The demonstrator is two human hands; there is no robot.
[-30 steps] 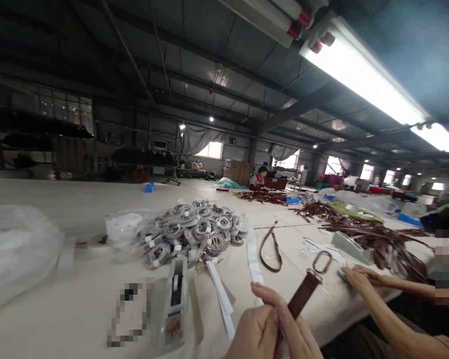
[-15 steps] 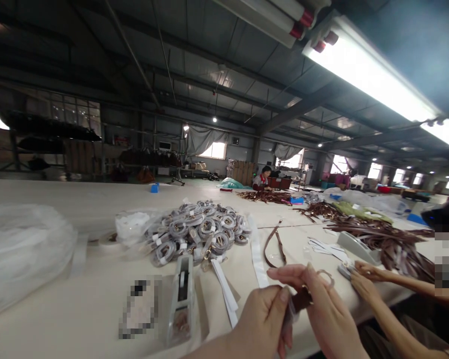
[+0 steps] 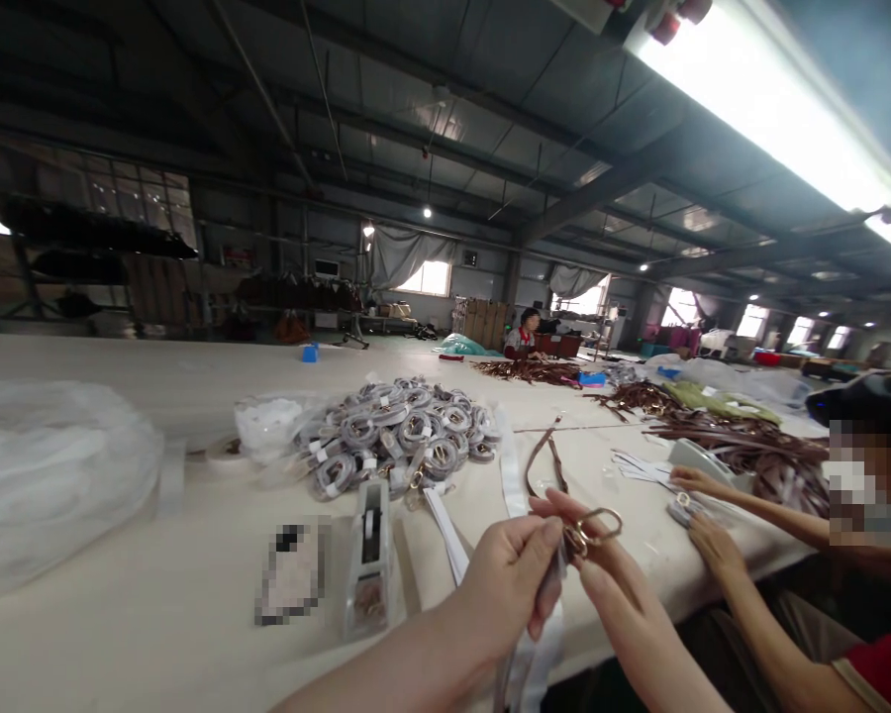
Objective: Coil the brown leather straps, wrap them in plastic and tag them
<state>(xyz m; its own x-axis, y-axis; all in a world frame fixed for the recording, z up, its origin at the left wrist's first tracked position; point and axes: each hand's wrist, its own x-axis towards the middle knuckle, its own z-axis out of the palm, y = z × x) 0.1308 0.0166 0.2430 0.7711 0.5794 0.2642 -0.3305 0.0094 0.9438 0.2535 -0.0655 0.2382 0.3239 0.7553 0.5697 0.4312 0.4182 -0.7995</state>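
Observation:
In front of me, a brown strap with a gold metal clasp point(image 3: 600, 527) is held up between my two hands. My left hand point(image 3: 509, 574) pinches the strap just below the clasp, thumb on top. Around the clasp's other side, my right hand point(image 3: 616, 594) has its fingers behind the strap and its thumb in front. A greyish wrapped length seems to hang below my left hand, partly hidden. Beyond my hands, a loose brown strap point(image 3: 556, 460) lies on the table. To the left stands a tape dispenser point(image 3: 369, 560), with white paper strips point(image 3: 445, 530) beside it.
A heap of coiled, wrapped straps point(image 3: 416, 436) covers mid-table. Clear plastic point(image 3: 51, 485) bulges at left, near a small bag of white bits point(image 3: 267, 426). At right, a co-worker's hands point(image 3: 702, 520) handle a similar coil beside piled brown straps point(image 3: 742, 451).
The gold clasp has turned into plain view above my hands. My right hand has shifted slightly left, its fingers now behind the strap. The co-worker's far hand has moved left and away.

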